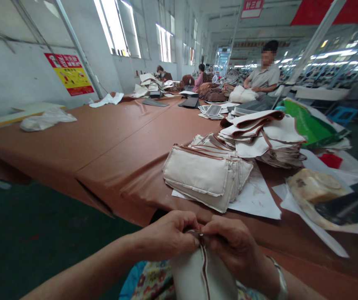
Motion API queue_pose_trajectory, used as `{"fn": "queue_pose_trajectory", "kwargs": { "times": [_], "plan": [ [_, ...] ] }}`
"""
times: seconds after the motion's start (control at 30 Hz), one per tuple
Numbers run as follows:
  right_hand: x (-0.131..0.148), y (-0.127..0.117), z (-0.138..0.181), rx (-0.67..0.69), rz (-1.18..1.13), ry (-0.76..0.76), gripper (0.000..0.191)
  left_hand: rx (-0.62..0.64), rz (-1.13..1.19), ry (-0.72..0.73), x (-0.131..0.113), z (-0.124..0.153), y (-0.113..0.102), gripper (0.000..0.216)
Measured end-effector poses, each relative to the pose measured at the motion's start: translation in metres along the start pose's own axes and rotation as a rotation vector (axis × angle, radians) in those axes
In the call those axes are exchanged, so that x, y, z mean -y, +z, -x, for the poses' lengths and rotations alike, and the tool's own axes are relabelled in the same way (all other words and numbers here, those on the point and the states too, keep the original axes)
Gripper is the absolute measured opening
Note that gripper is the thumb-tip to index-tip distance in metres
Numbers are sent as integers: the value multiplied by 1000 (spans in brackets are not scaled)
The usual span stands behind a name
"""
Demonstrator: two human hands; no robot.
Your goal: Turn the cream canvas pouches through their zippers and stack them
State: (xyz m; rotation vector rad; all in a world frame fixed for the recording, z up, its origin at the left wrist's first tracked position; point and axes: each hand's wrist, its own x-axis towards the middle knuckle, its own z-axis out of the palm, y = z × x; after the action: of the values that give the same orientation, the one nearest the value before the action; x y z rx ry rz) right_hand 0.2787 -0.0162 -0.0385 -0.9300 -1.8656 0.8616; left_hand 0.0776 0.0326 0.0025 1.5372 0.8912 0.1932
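A cream fabric pouch (186,273) lies in my lap, with a brown zipper (204,266) running down its middle. My left hand (174,233) pinches the pouch's far end, at the left of the zipper. Close against it, my right hand (231,241) grips the same end from the right, thumb and forefinger at a small metallic piece on the zipper. The fingertips nearly meet, and partly hide the zipper's end. Just beyond my hands, a stack of similar cream pouches (196,171) with brown edging rests on the table.
Brown sheeting covers the table (103,137). More cream pieces (260,137) are piled at the right, near a green bag (313,123). A yellowish wrapped block (316,185) sits at the right edge. A clear plastic bag (47,119) lies far left. A person (263,77) stands across the table.
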Motion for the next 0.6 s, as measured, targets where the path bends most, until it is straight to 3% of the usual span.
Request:
{"fn": "queue_pose_trajectory", "kwargs": {
  "times": [0.1, 0.2, 0.4, 0.6],
  "plan": [
    [-3, 2, 8, -8, 175, -189, 15, 29, 278, -45, 3, 2, 0, 24],
    [-7, 1, 13, 22, 271, -278, 18, -6, 399, -79, 5, 4, 3, 48],
    [-7, -3, 17, 60, 446, -411, 21, 142, 342, -58, 3, 7, 7, 59],
    [5, -5, 15, 4, 505, -457, 16, 163, 29, 33, 2, 9, -1, 53]
  ]
}}
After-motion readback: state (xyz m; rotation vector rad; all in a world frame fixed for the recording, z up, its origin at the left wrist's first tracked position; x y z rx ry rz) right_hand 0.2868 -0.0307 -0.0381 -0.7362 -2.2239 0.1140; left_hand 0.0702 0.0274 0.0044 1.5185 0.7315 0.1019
